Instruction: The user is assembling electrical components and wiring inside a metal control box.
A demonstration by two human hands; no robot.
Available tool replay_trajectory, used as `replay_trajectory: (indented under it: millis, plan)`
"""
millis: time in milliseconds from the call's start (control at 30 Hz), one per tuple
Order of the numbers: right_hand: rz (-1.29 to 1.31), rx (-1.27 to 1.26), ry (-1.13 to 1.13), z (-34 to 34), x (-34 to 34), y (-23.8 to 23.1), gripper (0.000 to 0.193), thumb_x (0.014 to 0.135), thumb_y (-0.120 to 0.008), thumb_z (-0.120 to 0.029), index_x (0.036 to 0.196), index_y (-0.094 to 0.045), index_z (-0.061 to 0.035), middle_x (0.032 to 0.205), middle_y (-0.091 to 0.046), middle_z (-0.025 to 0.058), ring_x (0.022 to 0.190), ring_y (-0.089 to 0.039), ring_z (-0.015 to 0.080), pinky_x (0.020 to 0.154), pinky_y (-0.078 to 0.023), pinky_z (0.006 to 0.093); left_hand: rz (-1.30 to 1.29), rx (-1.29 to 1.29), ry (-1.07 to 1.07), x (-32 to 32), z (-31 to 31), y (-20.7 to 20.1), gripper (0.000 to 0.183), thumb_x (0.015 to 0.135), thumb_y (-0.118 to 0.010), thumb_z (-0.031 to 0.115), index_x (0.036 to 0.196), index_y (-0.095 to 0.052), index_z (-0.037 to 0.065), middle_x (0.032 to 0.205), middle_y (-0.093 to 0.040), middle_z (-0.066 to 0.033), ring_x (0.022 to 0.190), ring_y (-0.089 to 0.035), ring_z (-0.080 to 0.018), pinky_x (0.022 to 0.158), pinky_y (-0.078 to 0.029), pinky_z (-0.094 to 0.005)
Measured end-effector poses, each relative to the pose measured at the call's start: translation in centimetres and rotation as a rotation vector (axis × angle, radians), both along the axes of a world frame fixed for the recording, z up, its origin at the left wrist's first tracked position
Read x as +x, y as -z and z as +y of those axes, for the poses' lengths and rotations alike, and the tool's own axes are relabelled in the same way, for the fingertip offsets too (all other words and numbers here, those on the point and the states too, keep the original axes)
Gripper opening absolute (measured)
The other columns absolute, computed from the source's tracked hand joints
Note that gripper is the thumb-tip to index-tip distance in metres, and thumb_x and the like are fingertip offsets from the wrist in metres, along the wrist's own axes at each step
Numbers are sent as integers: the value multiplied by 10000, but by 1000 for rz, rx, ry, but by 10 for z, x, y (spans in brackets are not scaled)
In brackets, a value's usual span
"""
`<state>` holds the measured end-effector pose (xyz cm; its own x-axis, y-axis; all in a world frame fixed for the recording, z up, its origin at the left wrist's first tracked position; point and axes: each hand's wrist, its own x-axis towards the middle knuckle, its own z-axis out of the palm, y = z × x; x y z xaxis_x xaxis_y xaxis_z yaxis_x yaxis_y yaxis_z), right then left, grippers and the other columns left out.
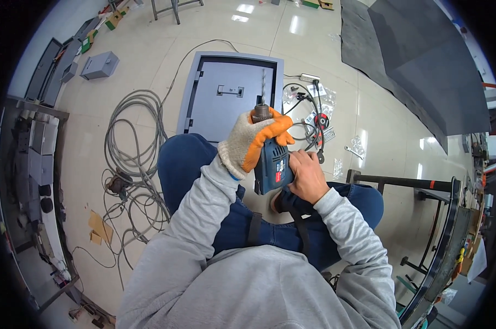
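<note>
Between my knees I hold a blue power drill, its chuck and long drill bit pointing away from me. My left hand, in a white glove with orange-coated fingers, wraps round the drill's front end just behind the chuck. On the drill's right side, my bare right hand closes round its grip; the fingertips are partly hidden. Beyond the drill a grey metal cabinet lies on the floor, its door upward with a small latch. The bit shows over the right part of that door.
Grey cable lies coiled to the left. Right of the cabinet are a power strip, a red-and-black disc and plastic bags. A wrench rests farther right. A dark metal frame stands beside my right knee; a small grey box sits far left.
</note>
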<state>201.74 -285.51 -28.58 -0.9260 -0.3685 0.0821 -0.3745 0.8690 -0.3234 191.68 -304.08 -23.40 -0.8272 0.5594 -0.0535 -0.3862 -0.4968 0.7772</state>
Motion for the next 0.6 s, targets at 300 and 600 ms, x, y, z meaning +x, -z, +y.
replay_trajectory:
  millis: [300, 600]
  plan:
    - [4, 1, 18, 3, 1, 2, 580, 577, -724, -93, 1130, -553, -79, 1090, -609, 59, 963, -533, 267, 929, -358, 402, 37, -62, -39, 3, 3, -2, 225, 872, -734, 159, 959, -597, 2, 672, -615, -76, 685, -678, -219, 724, -563, -325]
    - [-424, -812, 127, 37, -31, -85, 557, 765, -735, -147, 1287, -609, 4, 1196, -671, 141, 1044, -620, 219, 945, -455, 333, 240, -144, 2, 7, 8, 15, 186, 892, -703, 134, 975, -611, -5, 715, -653, -114, 733, -701, -233, 678, -565, -315]
